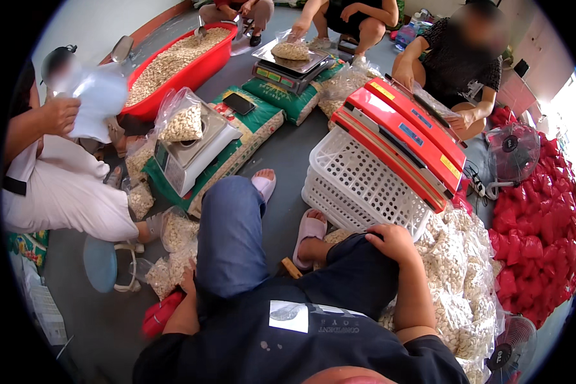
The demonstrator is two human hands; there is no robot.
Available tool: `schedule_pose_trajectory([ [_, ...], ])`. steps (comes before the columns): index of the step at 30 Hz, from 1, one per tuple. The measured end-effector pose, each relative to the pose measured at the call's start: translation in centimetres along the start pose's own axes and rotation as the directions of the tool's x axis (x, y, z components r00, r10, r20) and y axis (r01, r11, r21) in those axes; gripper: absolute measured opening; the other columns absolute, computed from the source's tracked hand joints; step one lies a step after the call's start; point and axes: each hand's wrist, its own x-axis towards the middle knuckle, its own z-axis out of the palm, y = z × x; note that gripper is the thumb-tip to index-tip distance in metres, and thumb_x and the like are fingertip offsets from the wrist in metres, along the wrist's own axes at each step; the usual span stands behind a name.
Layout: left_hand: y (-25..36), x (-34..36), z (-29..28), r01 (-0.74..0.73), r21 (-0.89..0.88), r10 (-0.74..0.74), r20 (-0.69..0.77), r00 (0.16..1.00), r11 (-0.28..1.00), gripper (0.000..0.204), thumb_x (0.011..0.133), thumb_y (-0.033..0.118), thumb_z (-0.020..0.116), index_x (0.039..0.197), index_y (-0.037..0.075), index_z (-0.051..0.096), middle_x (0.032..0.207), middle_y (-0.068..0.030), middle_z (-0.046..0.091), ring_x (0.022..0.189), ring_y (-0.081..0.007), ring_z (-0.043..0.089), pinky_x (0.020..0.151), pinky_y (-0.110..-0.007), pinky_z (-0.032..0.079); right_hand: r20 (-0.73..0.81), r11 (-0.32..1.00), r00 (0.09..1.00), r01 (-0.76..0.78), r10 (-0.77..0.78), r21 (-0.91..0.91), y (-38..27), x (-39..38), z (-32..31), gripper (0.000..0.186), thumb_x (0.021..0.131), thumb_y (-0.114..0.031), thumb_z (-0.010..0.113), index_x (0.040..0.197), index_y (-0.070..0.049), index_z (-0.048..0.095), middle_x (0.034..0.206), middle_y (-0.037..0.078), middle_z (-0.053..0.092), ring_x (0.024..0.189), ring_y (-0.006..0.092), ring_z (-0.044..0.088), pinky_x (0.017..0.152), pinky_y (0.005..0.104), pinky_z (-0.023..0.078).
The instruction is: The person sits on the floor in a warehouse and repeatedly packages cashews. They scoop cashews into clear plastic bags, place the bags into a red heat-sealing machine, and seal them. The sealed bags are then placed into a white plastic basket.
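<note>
My right hand (393, 242) rests on my right knee with the fingers curled in, holding nothing. It sits just in front of a white perforated plastic basket (358, 185). My left hand (187, 280) hangs low beside my left thigh and is mostly hidden by the leg. It is against clear bags of pale nuts (173, 246) on the floor, and its grip cannot be made out.
Two red sealing machines (397, 128) lie on the basket. Sealed nut bags (457, 281) are piled at my right, with red bags (537, 237) and a fan (513, 153) beyond. A scale (195, 150), a red tub of nuts (179, 57) and several seated people surround me.
</note>
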Motion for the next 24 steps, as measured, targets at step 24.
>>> schedule_pose_trajectory([
  [24, -1.8, 6.6, 6.8, -0.191, -0.364, 0.237, 0.087, 0.968, 0.912, 0.028, 0.078, 0.016, 0.039, 0.082, 0.0, 0.062, 0.086, -0.0208, 0.06, 0.084, -0.035, 0.057, 0.074, -0.043, 0.045, -0.055, 0.986, 0.996, -0.075, 0.067, -0.147, -1.8, -1.9, 0.0, 0.029, 0.077, -0.039, 0.052, 0.085, -0.014, 0.064, 0.079, 0.009, 0.062, 0.076, 0.0277, 0.059, 0.067, 0.0381, 0.046],
])
